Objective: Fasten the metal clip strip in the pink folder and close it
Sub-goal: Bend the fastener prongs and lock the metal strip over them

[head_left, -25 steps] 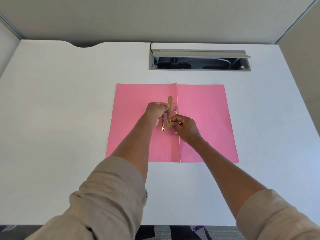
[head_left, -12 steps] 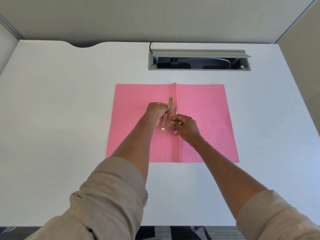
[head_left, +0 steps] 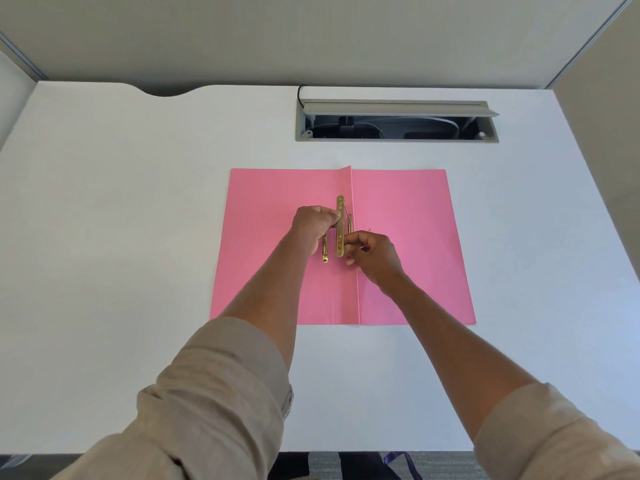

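The pink folder [head_left: 408,220] lies open and flat on the white desk, its spine fold running down the middle. A gold metal clip strip [head_left: 340,226] stands along the spine, just left of the fold. My left hand [head_left: 313,230] pinches the strip's upper half from the left. My right hand [head_left: 372,256] pinches its lower end from the right. A second thin gold prong [head_left: 325,251] pokes out below my left hand, and another thin prong [head_left: 349,221] shows right of the strip.
An open cable tray [head_left: 396,121] with a raised grey lid is sunk into the desk behind the folder. Grey partition walls close off the back and right. The desk's front edge [head_left: 346,451] runs under my forearms.
My right hand has shifted slightly up and left along the strip's lower end. The strip and my left hand have barely moved.
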